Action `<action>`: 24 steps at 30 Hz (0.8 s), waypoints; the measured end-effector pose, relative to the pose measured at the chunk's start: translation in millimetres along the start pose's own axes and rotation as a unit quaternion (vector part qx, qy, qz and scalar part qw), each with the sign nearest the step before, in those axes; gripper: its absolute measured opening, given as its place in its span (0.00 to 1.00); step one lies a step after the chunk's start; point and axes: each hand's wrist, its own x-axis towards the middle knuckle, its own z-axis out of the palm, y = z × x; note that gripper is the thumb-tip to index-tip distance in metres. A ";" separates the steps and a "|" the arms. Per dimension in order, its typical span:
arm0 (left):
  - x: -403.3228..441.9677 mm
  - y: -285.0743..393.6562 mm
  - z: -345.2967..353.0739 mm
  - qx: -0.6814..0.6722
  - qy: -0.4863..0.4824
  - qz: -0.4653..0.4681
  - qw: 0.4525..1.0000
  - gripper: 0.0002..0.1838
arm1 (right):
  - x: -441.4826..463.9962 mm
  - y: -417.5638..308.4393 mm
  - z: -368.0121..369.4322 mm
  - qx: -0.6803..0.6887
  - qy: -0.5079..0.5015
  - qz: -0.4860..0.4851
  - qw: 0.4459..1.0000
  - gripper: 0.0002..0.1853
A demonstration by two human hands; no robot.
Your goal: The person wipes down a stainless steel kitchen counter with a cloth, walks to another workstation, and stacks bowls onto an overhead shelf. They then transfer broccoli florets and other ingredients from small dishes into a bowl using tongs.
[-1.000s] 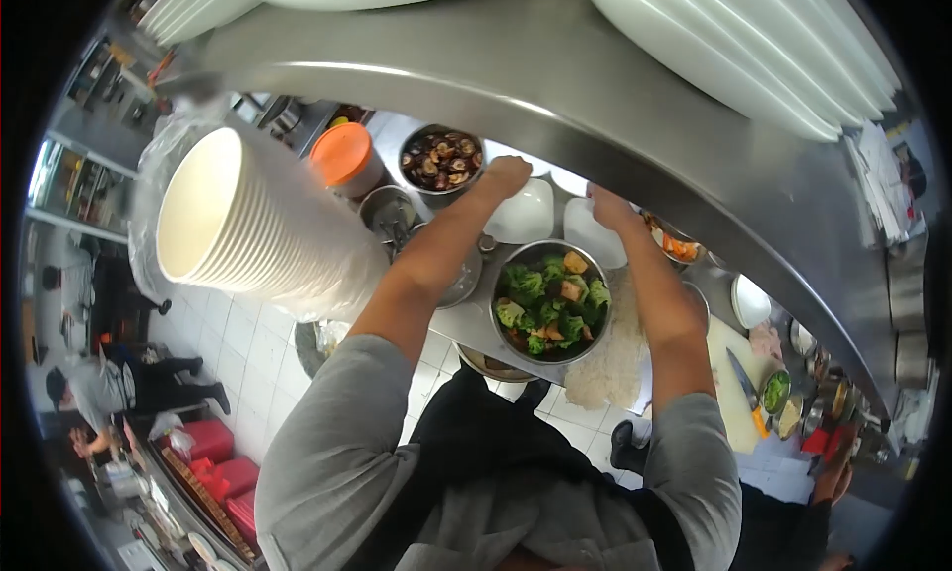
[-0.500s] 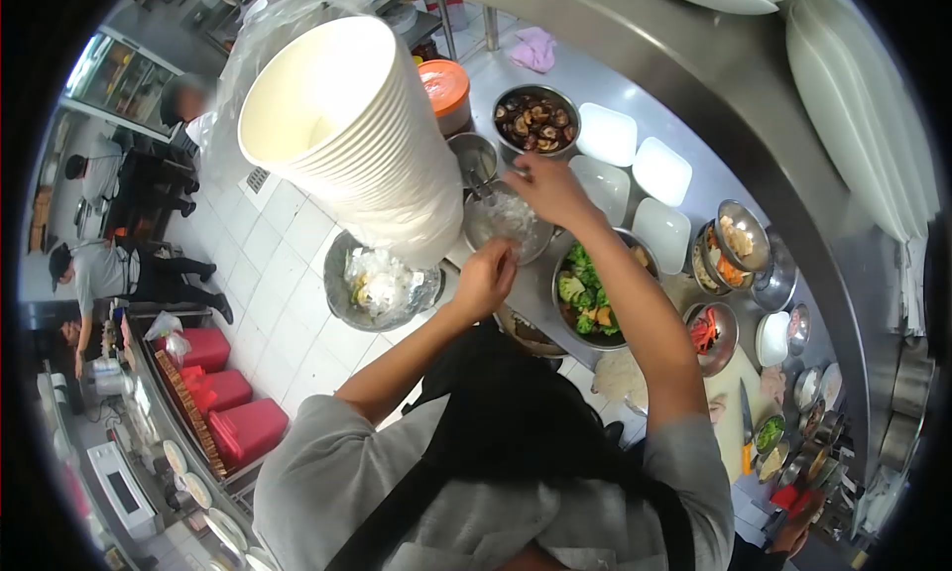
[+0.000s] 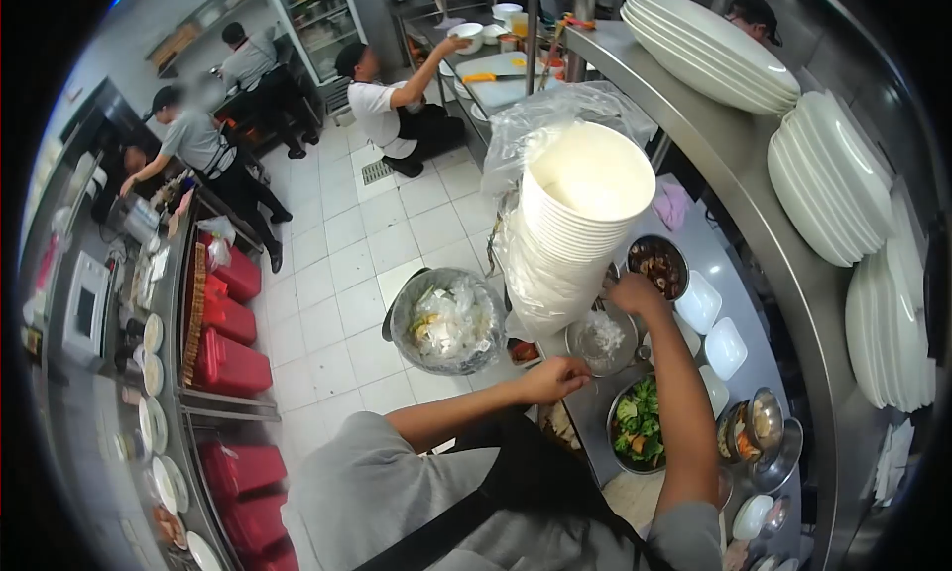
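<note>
My left hand [image 3: 557,381] is loosely closed at the counter's near edge, just left of a steel bowl [image 3: 627,349] holding pale translucent shreds; nothing shows in its fingers. Reaching over the far side of that bowl, my right hand [image 3: 637,295] has its fingers bent down by a small steel container, partly hidden behind a tall stack of paper tubs [image 3: 587,199]. What the right fingers hold, if anything, is hidden. Beneath my right forearm sits a bowl of broccoli and greens [image 3: 640,427]. Beyond the right hand stands a bowl of dark mushrooms [image 3: 656,266].
White square dishes [image 3: 699,301] line the counter on the right. A plastic-lined bin [image 3: 448,321] stands on the tiled floor to the left. Stacked plates [image 3: 709,51] fill the steel shelf [image 3: 684,105]. A person in white [image 3: 382,105] crouches at the back; others work farther left.
The view has swung left and up, showing more floor and co-workers. My left hand has drawn away from the bowl of shreds; my right hand has shifted toward the small steel container.
</note>
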 end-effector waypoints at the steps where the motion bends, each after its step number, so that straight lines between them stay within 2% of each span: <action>1: 1.4 2.4 -1.4 -0.079 -0.008 -0.056 0.995 0.16 | -7.7 6.6 0.5 0.027 0.008 0.023 0.999 0.25; 2: 2.0 4.2 -0.8 -0.081 -0.003 -0.053 0.995 0.16 | -21.3 16.5 2.5 0.022 0.009 0.021 0.999 0.25; 4: 7.9 7.0 0.4 -0.334 0.060 -0.146 0.929 0.20 | -56.4 38.0 5.0 0.199 0.125 -0.010 0.972 0.26; 5: 12.2 7.6 0.4 -0.364 0.077 -0.134 0.919 0.21 | -85.6 36.1 4.9 0.258 0.158 -0.011 0.953 0.25; 6: 16.4 7.0 3.3 -0.396 0.084 -0.131 0.905 0.23 | -87.9 59.7 43.4 0.262 0.301 -0.071 0.914 0.23; 7: 19.2 15.0 6.3 -0.405 0.083 -0.098 0.906 0.23 | -113.1 60.8 51.6 0.335 0.245 -0.071 0.907 0.23; 8: 19.8 26.8 9.9 -0.414 0.077 -0.072 0.904 0.23 | -158.0 33.6 44.9 0.366 0.246 -0.022 0.897 0.23; 10: 15.6 59.0 24.4 -0.433 0.104 -0.083 0.892 0.20 | -186.8 38.4 96.6 0.388 0.255 -0.039 0.885 0.22; 11: 12.0 62.5 32.1 -0.420 0.093 -0.098 0.897 0.17 | -208.1 31.0 111.3 0.458 0.213 -0.011 0.863 0.23; 12: 6.6 62.2 37.9 -0.406 0.086 -0.109 0.903 0.15 | -229.2 22.5 117.3 0.570 0.142 0.019 0.809 0.23; 13: -2.3 60.7 44.2 -0.433 0.042 -0.093 0.896 0.13 | -243.1 20.2 130.7 0.630 0.117 0.022 0.768 0.20; 14: -9.7 60.0 51.3 -0.458 0.003 -0.075 0.886 0.11 | -263.2 9.3 122.6 0.707 0.094 0.022 0.701 0.16; 16: -26.3 63.4 70.5 -0.426 -0.038 -0.089 0.899 0.10 | -285.7 8.4 136.6 0.780 0.060 0.070 0.620 0.12; 17: -33.5 65.2 80.3 -0.395 -0.056 -0.085 0.913 0.10 | -290.0 13.3 156.4 0.779 0.099 0.055 0.617 0.12; 18: -38.8 66.9 87.1 -0.396 -0.065 -0.092 0.911 0.10 | -294.5 17.8 172.2 0.739 0.147 0.069 0.654 0.12; 20: -44.3 75.9 95.0 -0.277 -0.084 -0.071 0.955 0.10 | -306.6 24.2 179.2 0.762 0.153 0.102 0.620 0.12; 24: -32.7 82.9 98.5 -0.259 -0.117 -0.058 0.957 0.09 | -325.1 20.6 155.7 0.747 0.192 0.091 0.630 0.16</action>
